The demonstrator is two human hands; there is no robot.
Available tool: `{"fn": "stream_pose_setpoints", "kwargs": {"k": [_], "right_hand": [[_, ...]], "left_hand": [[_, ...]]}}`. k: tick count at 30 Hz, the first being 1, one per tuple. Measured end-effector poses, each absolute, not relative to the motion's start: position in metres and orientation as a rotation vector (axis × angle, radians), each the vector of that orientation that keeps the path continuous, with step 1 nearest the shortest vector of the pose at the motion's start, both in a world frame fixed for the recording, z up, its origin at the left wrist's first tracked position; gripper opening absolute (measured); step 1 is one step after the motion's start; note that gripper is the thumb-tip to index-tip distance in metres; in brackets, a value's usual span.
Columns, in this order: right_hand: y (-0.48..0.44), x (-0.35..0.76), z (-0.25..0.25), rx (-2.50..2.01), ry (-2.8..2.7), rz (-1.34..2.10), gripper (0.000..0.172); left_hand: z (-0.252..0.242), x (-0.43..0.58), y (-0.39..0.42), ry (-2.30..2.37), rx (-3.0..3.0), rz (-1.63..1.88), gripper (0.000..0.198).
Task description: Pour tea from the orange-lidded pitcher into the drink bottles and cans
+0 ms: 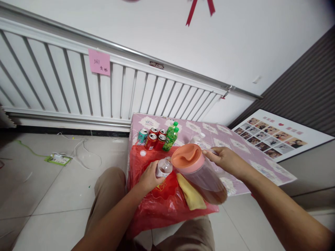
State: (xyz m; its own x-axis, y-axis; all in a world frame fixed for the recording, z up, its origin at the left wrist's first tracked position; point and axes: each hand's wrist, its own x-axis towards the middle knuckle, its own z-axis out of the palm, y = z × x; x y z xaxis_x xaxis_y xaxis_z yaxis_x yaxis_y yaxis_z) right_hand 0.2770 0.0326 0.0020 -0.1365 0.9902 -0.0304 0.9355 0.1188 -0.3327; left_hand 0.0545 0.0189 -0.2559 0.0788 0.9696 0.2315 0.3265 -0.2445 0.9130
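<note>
My left hand (151, 178) is closed around a clear plastic bottle (164, 166), whose open mouth tilts toward the right. My right hand (222, 157) grips the handle of a see-through pitcher (206, 181) with an orange lid (187, 156). The pitcher leans over to the left, its lid edge close to the bottle's mouth; brown liquid lies in its lower part. I cannot tell whether liquid is flowing between them. Below both hands are a red plate (170, 186) and a folded yellow cloth (191, 193), on a red plastic sheet (157, 214).
Several drink cans (151, 141) and two green bottles (171, 137) stand at the back of the table (222, 130). Nearer lies a white cap (142, 153). Another clear bottle (198, 138) is behind the pitcher. A radiator (125, 87) runs along the wall; a power strip (58, 159) lies on the floor.
</note>
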Motion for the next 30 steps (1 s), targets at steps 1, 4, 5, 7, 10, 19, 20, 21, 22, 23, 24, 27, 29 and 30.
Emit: {"fn": "stream_pose_setpoints", "kwargs": {"k": [1,4,5,7,10,19,20,21,22,23,24,27,29,30], "right_hand": [[0.0324,0.2767,0.002,-1.925,-2.189,0.41,0.057],[0.0325,0.2762,0.0019,-1.927,-2.183,0.432,0.057],[0.0327,0.2764,0.0018,-1.928,-2.182,0.434,0.057],[0.0333,0.277,0.0015,-1.932,-2.183,0.432,0.057],[0.0339,0.2783,0.0011,-1.939,-2.18,0.424,0.057],[0.0331,0.2794,0.0006,-1.903,-2.199,0.414,0.055],[0.033,0.2792,0.0006,-1.904,-2.2,0.411,0.055],[0.0329,0.279,0.0006,-1.907,-2.199,0.41,0.054],[0.0328,0.2786,0.0006,-1.91,-2.195,0.407,0.054],[0.0326,0.2783,0.0008,-1.915,-2.194,0.411,0.053],[0.0325,0.2779,0.001,-1.919,-2.192,0.416,0.053],[0.0322,0.2774,0.0019,-1.931,-2.186,0.428,0.052],[0.0323,0.2777,0.002,-1.931,-2.182,0.434,0.052],[0.0324,0.278,0.0019,-1.928,-2.181,0.438,0.052]], "left_hand": [[-0.256,0.0546,0.019,1.301,1.666,1.178,0.067],[-0.2565,0.0546,0.0194,1.294,1.672,1.183,0.066],[-0.2567,0.0546,0.0196,1.292,1.677,1.188,0.066],[-0.2574,0.0546,0.0198,1.288,1.686,1.197,0.066],[-0.2583,0.0546,0.02,1.292,1.687,1.195,0.067],[-0.2559,0.0543,0.0191,1.291,1.68,1.195,0.068],[-0.2555,0.0543,0.0191,1.297,1.676,1.194,0.068],[-0.2552,0.0543,0.0191,1.3,1.672,1.192,0.069],[-0.2549,0.0543,0.0191,1.301,1.671,1.189,0.069],[-0.2547,0.0543,0.0191,1.302,1.671,1.185,0.069],[-0.2545,0.0542,0.0191,1.303,1.673,1.183,0.069],[-0.2547,0.0541,0.0189,1.304,1.677,1.185,0.068],[-0.2551,0.054,0.0188,1.306,1.672,1.191,0.068],[-0.2554,0.054,0.0187,1.306,1.668,1.193,0.068]]}}
